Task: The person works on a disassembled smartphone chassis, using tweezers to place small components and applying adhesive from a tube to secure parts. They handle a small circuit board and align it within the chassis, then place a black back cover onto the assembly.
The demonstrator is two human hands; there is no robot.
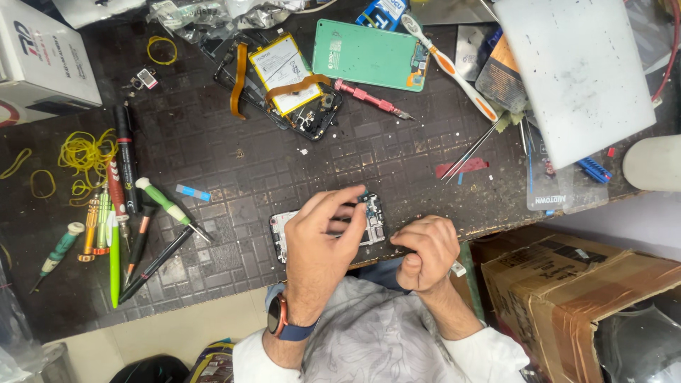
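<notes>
Grey and bared, the opened phone point(326, 228) lies flat at the near edge of the dark mat point(234, 170), its long axis running left to right across the person's body. The left hand point(323, 237) lies over the middle of it, fingers point(339, 206) bent and pinched narrow on a small part at the phone's upper right corner (what the fingertips pinch is too small to tell). The right hand point(425, 252) is curled into a loose fist just off the phone's right end, thumb pressed down on the mat edge; whether it holds anything I cannot tell. So the left hand is the one on the phone, the right beside it. A second phone with a white battery point(291, 74) lies well apart at the far side, near a green back cover point(365, 53), and screwdrivers point(117, 227) lie in a row at the left.
</notes>
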